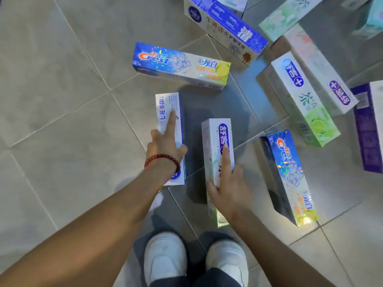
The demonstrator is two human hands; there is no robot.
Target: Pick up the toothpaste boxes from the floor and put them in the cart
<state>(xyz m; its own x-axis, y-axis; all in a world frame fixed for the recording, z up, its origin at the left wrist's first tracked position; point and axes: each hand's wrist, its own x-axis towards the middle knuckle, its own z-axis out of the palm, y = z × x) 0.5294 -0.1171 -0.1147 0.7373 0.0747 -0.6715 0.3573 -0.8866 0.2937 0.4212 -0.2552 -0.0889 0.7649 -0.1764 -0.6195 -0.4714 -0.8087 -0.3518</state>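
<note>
**Both hands on toothpaste boxes, floor level**

Nearest the camera: two white shoes point(165, 259), smooth and rounded, toes pointing up-frame, standing on the floor point(62, 100) of large matte grey tiles with thin pale grout lines.

Left hand point(163, 146), with a dark red bead bracelet point(163, 159) at the wrist, lies on a white-and-blue box point(169, 112); index finger straight along the top face, thumb at the right edge, other fingers curled over the left side. Whether it is truly gripped, cannot tell with certainty; it looks like a hold.

Right hand point(228, 189) rests on a white box with purple oval point(215, 141); index finger extended along the top, thumb on the left face, remaining fingers round the right edge. This box seems tilted up off the floor; its near end is hidden by the hand.

All boxes are long rectangular cartons, glossy card. Count visible: about eleven, all on the floor.

- Right of the hands: blue Crest box point(290, 177), holographic sheen.
- Beyond the hands: second Crest box point(182, 66), lying crosswise.
- Right, further: green-and-white tea box point(304, 100), a pale box behind it, and a purple box point(369, 129) cut by the frame edge.
- Farthest: white-and-blue printed box point(226, 27), with three more at the top edge, blurred and cropped.

No cart in view.
</note>
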